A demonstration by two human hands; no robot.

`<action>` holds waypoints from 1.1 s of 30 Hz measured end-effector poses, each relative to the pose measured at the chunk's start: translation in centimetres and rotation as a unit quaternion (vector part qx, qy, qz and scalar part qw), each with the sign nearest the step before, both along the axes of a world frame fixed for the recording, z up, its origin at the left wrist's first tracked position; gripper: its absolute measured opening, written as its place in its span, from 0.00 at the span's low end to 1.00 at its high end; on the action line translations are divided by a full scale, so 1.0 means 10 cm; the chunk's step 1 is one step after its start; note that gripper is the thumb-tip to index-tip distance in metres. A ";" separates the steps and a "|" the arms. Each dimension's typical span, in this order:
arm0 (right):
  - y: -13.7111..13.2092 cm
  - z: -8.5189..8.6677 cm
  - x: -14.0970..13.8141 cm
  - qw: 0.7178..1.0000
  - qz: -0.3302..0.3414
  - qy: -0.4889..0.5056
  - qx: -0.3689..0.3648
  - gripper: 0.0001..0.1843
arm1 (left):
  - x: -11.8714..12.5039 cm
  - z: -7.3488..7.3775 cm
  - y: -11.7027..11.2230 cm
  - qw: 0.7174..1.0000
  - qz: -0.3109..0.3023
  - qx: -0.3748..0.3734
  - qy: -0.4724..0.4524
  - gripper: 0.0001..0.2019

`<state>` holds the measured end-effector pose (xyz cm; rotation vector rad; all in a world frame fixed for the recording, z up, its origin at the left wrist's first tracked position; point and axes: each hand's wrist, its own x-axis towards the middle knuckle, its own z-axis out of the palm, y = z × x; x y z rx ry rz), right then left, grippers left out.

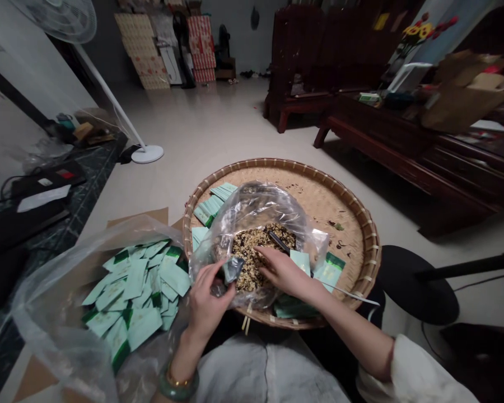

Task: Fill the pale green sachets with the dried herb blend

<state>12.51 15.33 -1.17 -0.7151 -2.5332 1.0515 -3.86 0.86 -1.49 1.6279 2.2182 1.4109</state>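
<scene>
The left hand [210,296] is pinching a small dark foil sachet [233,270], its fingers clenched on the sachet just inside the mouth of a clear plastic bag [252,208]. The right hand [282,272] is reaching into that bag with its fingers released and extended over a speckled mix of grains and dark flakes [247,260]; whether they are touching the mix is hard to tell from this angle. A slim black scoop [279,242] is lying in the mix. The bag is sitting inside a round bamboo tray [372,252], beside loose pale-green packets [212,202], while a heap of similar packets [136,291] is lying on another plastic bag [59,324] left of the tray. A slack pinch could drop the sachet into the mix, and a tug on the thin bag could spill the mix across the tray.
</scene>
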 end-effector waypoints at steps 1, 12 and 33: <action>0.01 -0.02 -0.04 0.999 0.026 -0.040 0.017 0.36 | -0.01 -0.01 -0.01 1.000 0.007 0.002 0.000 0.18; 0.05 0.04 -0.40 0.990 0.101 -0.093 0.024 0.46 | -0.06 -0.07 -0.01 1.000 0.022 0.004 -0.020 0.17; -0.01 0.00 -0.42 0.991 0.089 -0.063 0.079 0.12 | -0.06 -0.07 -0.01 0.999 0.020 0.030 -0.010 0.17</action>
